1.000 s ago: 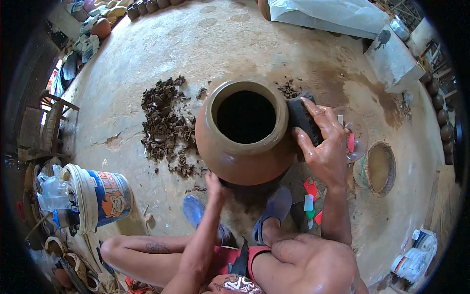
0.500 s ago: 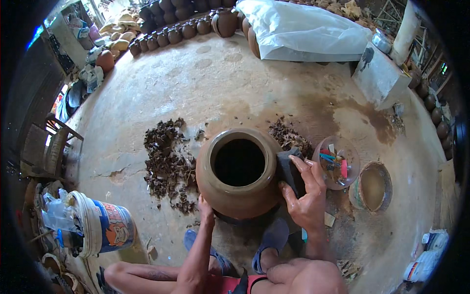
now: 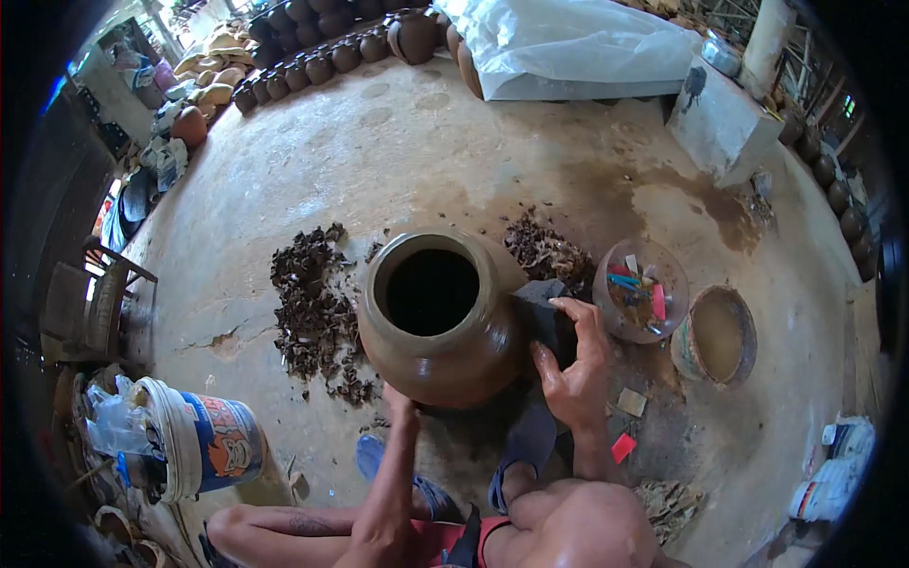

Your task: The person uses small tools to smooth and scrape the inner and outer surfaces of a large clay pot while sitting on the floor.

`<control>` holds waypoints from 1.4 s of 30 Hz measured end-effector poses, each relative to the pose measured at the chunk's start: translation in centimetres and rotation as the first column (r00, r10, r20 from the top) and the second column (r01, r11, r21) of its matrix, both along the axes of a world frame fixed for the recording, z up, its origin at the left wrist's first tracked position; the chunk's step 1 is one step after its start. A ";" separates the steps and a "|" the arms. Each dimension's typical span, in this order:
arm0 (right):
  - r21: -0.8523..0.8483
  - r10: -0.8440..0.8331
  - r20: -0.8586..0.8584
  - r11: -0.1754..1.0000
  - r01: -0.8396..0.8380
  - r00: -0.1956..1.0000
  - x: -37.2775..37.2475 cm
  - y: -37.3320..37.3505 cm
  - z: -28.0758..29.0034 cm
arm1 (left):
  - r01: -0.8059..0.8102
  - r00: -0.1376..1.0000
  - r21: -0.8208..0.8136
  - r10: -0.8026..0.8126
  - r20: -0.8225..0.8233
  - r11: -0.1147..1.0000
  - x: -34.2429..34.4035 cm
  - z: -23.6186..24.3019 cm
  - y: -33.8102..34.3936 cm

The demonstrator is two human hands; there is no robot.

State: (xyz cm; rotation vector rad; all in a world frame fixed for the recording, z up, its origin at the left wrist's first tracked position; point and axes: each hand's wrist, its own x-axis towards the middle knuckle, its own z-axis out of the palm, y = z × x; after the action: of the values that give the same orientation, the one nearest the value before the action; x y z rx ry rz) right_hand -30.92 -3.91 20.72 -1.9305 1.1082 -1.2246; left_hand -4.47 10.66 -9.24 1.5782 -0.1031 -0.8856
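Observation:
A large round clay pot [image 3: 445,360] with a dark open mouth stands before me, its surface wet and glossy on the right. My right hand [image 3: 578,369] grips a dark grey pad [image 3: 538,312], which is pressed against the pot's right side. At the pot's lower left, my left hand [image 3: 400,402] touches it, with most of its fingers hidden. Heaps of dark clay scraps [image 3: 317,303] lie beside the pot. To the right sit a clear tub [image 3: 636,295] holding small coloured tools and a bucket [image 3: 718,336] of cloudy water.
A blue-and-white bucket [image 3: 213,440] with plastic bags is at left, near a wooden chair [image 3: 109,289]. Rows of dark pots [image 3: 322,66] and a sheet-covered stack [image 3: 578,47] line the back. A concrete block [image 3: 720,123] stands at back right; my legs and sandals are below.
The view has tilted up, showing more of the back. My right hand has shifted slightly with the pad along the pot's side, which looks darker and glossier.

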 end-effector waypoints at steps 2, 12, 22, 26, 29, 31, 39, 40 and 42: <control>-0.014 -0.012 0.017 1.000 0.012 1.000 -0.3 0.1 -0.3 | -0.288 0.896 0.242 0.172 0.410 0.926 -6.9 0.6 -0.7; 0.118 -0.053 0.199 0.993 0.030 0.979 -0.6 0.6 -4.2 | 0.100 0.992 0.101 -0.091 -0.088 0.990 4.0 0.5 0.3; 0.213 -0.179 0.247 0.969 0.127 0.952 -2.1 -0.7 -9.3 | 0.168 0.820 0.212 -0.017 -0.572 0.963 -9.2 6.1 1.0; 0.219 -0.101 0.400 0.976 0.012 0.911 0.8 -0.1 -8.5 | 0.426 0.825 -0.062 -0.359 0.436 0.902 7.1 -1.2 3.5; 0.203 -0.073 0.432 0.979 -0.018 0.899 1.5 -0.3 -8.6 | -0.194 0.978 -0.095 0.200 0.057 0.976 2.6 -3.9 2.1; 0.254 -0.173 0.325 0.963 0.091 0.930 -2.7 -1.0 -13.2 | 0.020 0.905 0.109 0.029 -0.425 0.994 -10.7 -0.3 1.9; 0.204 -0.072 0.440 0.979 -0.022 0.895 -1.1 -0.7 -12.9 | 0.226 0.948 -0.086 -0.239 -0.208 0.970 3.3 3.2 0.3; 0.190 -0.043 0.492 0.980 -0.059 0.869 0.0 -0.3 -11.3 | 0.228 0.971 -0.093 -0.233 -0.052 0.969 8.2 1.1 2.0; 0.241 -0.106 0.452 0.970 -0.007 0.886 -0.9 -0.2 -14.0 | -0.045 0.999 0.050 0.044 0.011 0.998 -0.1 -0.8 -0.5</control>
State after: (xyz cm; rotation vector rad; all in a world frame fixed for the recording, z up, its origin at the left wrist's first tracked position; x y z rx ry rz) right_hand -31.83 -4.08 6.69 -1.3404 0.9965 -1.4140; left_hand -4.59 10.19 -10.06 1.6254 -0.0529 -0.8516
